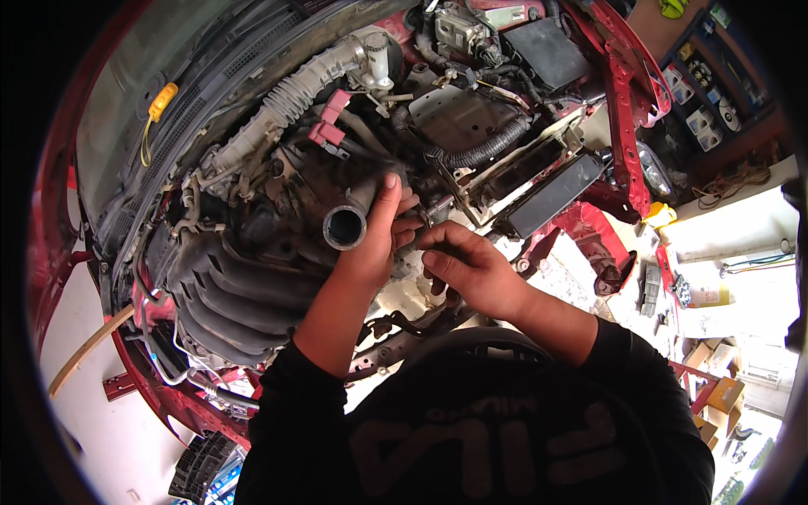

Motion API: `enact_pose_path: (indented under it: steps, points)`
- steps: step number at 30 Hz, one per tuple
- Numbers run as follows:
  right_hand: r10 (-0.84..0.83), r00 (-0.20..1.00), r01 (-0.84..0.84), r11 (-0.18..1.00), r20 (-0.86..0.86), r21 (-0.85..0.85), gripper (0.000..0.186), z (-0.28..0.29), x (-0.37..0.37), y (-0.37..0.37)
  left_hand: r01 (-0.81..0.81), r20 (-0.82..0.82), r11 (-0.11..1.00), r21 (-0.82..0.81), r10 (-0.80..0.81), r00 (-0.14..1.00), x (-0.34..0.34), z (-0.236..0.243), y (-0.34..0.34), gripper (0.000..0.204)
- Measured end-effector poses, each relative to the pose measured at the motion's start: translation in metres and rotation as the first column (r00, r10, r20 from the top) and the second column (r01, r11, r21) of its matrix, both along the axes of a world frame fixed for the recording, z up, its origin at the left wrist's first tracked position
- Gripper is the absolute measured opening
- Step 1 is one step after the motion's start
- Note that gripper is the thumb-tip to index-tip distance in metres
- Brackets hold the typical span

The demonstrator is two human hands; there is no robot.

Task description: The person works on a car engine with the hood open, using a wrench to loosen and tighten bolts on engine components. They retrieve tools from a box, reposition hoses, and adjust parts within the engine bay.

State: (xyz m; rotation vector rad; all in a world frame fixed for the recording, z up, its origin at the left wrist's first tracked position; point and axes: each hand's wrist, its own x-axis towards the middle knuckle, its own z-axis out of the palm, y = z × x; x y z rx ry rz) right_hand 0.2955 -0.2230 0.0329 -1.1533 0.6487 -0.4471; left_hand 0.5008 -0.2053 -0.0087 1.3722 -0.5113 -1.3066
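The left hand (pixel 380 231) is gripping a dark tubular hose (pixel 359 197) (open end facing the camera), while the right hand (pixel 473 268) is resting half-curled nearby, its grasp indiscernible.

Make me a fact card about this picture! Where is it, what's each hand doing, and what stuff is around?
Place: engine bay of a red car
Left hand: wrapped round a dark pipe, its open end facing the camera
Right hand: fingers curled by the left hand's fingers; can't tell if it grips anything
Above the pipe: red cover, ribbed hose
Top left: yellow thing with a loop
Lower left: wooden stick
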Motion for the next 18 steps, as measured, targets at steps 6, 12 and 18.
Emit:
enact_pose_path:
  steps: [6, 12, 18]
  points:
    - [-0.032, 0.999, 0.034, 0.994, -0.021, 0.101, 0.021, -0.020, -0.005, -0.019, 0.005, -0.130, 0.999, -0.033, -0.009, 0.992, 0.004, 0.006, -0.001, 0.085]
    - [0.057, 0.970, -0.028, 0.992, -0.236, 0.122, 0.023, -0.039, -0.027, 0.000, 0.053, -0.104, 0.999, 0.015, -0.051, 0.993, 0.004, 0.008, -0.001, 0.088]
    - [0.040, 0.999, -0.038, 0.990, -0.010, 0.139, 0.038, -0.046, -0.012, -0.017, 0.060, -0.048, 0.998, 0.023, -0.059, 0.997, 0.002, 0.008, -0.001, 0.101]
